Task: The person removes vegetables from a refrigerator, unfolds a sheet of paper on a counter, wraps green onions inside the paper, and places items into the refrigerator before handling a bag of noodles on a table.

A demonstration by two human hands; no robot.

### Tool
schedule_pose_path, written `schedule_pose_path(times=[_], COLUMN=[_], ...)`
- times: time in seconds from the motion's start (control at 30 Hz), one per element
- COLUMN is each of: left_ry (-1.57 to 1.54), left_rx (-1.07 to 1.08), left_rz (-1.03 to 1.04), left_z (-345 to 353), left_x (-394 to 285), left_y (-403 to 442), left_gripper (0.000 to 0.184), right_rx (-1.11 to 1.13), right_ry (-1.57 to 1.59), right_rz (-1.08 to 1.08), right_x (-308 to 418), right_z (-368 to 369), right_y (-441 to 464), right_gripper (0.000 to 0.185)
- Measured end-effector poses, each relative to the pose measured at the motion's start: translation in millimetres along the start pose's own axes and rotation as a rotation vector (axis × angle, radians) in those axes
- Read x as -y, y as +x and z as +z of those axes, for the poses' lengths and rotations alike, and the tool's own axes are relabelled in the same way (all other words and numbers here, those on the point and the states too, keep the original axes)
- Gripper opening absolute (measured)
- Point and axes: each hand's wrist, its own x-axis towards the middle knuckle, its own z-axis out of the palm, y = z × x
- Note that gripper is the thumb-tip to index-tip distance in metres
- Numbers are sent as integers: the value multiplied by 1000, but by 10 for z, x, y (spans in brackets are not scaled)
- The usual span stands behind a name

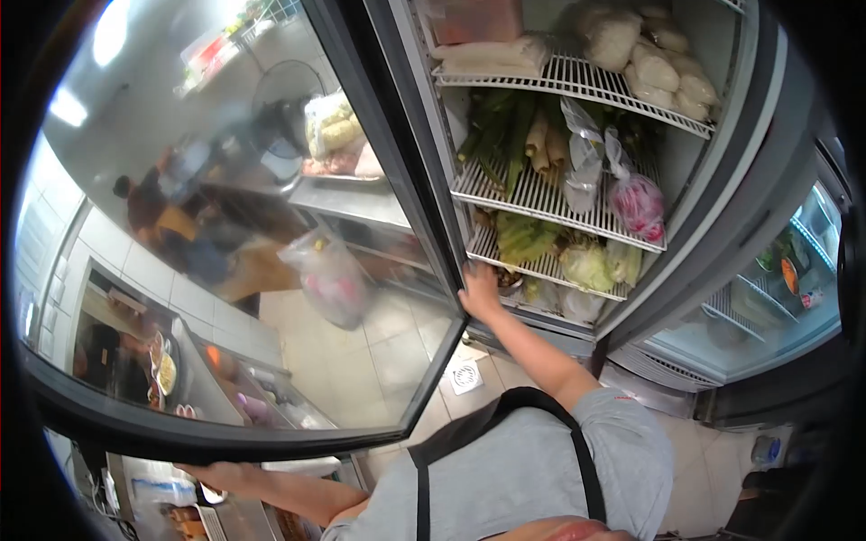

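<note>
An open glass fridge door (424, 207) with a black frame stands at the left. My left hand (216, 476) is against the door's outer edge, with its fingers hidden by the frame. My right hand (480, 287) reaches to the left front of the fridge's lower shelves (541, 261). Its fingers look stretched and apart, and nothing shows in them. Just to its right is a dark bowl or pot (510, 281), partly covered by the shelf. Leafy greens (525, 239) and a pale cabbage (586, 268) lie on the shelf above.
Higher up are long green vegetables (492, 135), a bag of pink produce (637, 200) and white bagged items (645, 63). Another glass-door fridge (767, 288) stands at the right. A floor drain (465, 377) lies below. Through the door a blurred person (176, 225) and a steel counter (361, 200) show.
</note>
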Motion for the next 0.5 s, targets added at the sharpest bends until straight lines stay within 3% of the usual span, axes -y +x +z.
schedule_pose_path(times=[0.07,0.1,0.13,0.17,0.2,0.23,0.3,0.37,0.4,0.5], left_ry=[-55,11,472,469,464,477,458,441,439,419], left_rx=[-74,12,-79,-139,-199,-230,-161,-131,-99,-54], left_rz=[6,86,169,136,103,57,145,192,206,277], left_z=[114,4,-312,-311,-188,20,-135,-130,-140,-195], left_x=[-161,-117,-25,-118,-226,-469,-392,-467,-500,-516], left_y=[-243,-261,-129,-228,-381,-628,-656,-755,-810,-900], left_gripper=[61,63,68,70,73,78,70,66,63,59], right_rx=[125,108,26,-277,-247,-302,-625,-852,-637,-571], right_ry=[210,335,304,241,260,205,403,-256,-367,-261], right_rz=[-246,-418,-558,-868,-784,-800,-712,-745,-521,-571], right_x=[99,278,436,565,821,945,1149,1055,1076,635], right_z=[-92,-356,-643,-977,-1670,-2170,-2867,-3359,-3580,-3571], right_y=[-221,-59,221,588,849,1178,1762,2646,2835,3592], right_gripper=[38,28,22,18,21,13,7,17,26,25])
